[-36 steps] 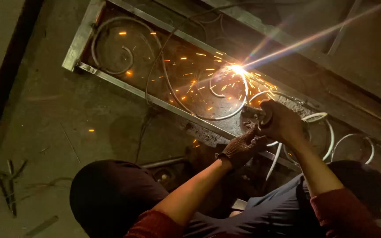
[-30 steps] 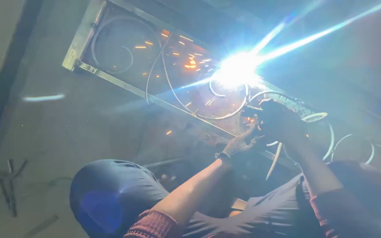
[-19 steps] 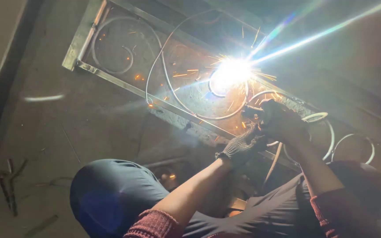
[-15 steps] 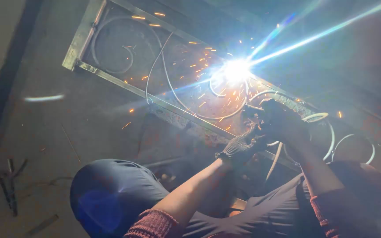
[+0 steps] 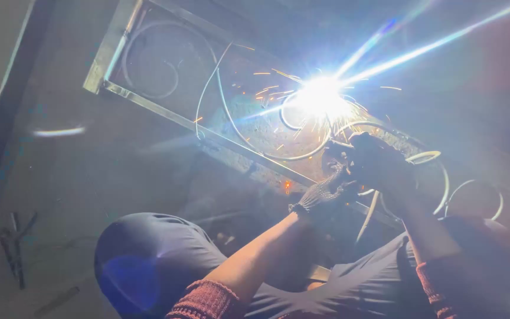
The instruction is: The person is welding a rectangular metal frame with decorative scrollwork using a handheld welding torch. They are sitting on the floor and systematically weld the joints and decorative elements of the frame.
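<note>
A rectangular metal frame [image 5: 108, 56] with curled scroll rods [image 5: 149, 65] lies on the floor ahead of me. A blinding white welding arc [image 5: 321, 97] burns on a scroll near its middle, throwing sparks. My right hand [image 5: 379, 162] in a dark glove is closed on the welding holder just below the arc. My left hand [image 5: 324, 190] in a knit glove rests against it from below, fingers curled. The holder itself is mostly hidden by glare and my hands.
My bent left knee [image 5: 149, 260] in grey trousers fills the lower middle. A thin cable [image 5: 205, 100] loops over the frame. Small dark tools [image 5: 14, 245] lie on the concrete floor at the left. More white scroll rings [image 5: 473, 198] sit at the right.
The arc has flared from a small spark shower into a bright white glare. Both hands have stayed in almost the same place by the scroll.
</note>
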